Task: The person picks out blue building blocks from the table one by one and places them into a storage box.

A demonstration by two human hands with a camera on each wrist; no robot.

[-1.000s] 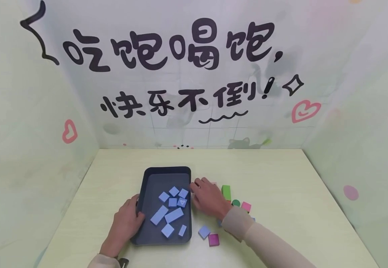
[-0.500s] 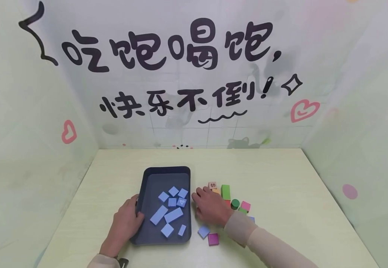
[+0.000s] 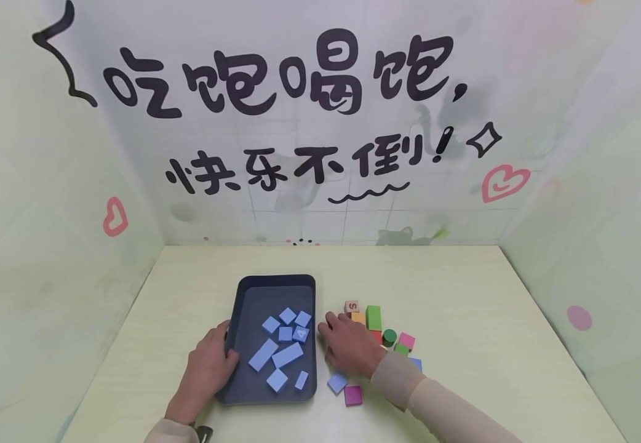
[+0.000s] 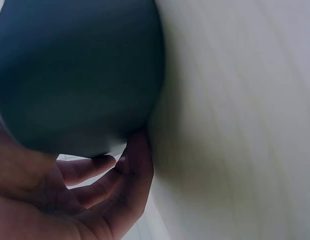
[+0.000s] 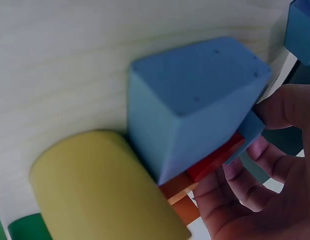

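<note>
A dark rectangular tray [image 3: 254, 307] lies on the table, with several light blue blocks [image 3: 264, 355] in its nearer part. My left hand [image 3: 207, 363] grips the tray's left side; the left wrist view has its fingers [image 4: 140, 170] at the underside of the dark wall. Just right of the tray is my right hand [image 3: 350, 344], above the loose blocks. In the right wrist view its thumb and fingers pinch a small blue block [image 5: 251, 131]. Right beside that are a larger blue block [image 5: 195, 85], a red piece [image 5: 215, 157] and a yellow cylinder [image 5: 105, 185].
Right of the hand lie a tall green block [image 3: 373, 318], a dark green cylinder [image 3: 389, 336] and a pink block [image 3: 406, 341]. A marked wooden block [image 3: 351, 306] sits behind. Nearer me are a blue square [image 3: 338, 384] and a magenta one [image 3: 353, 395]. Printed cloth walls surround the table.
My right hand has drawn back from the tray's right rim, slightly right and nearer me, uncovering the wooden and orange blocks. The left hand and tray stay put.
</note>
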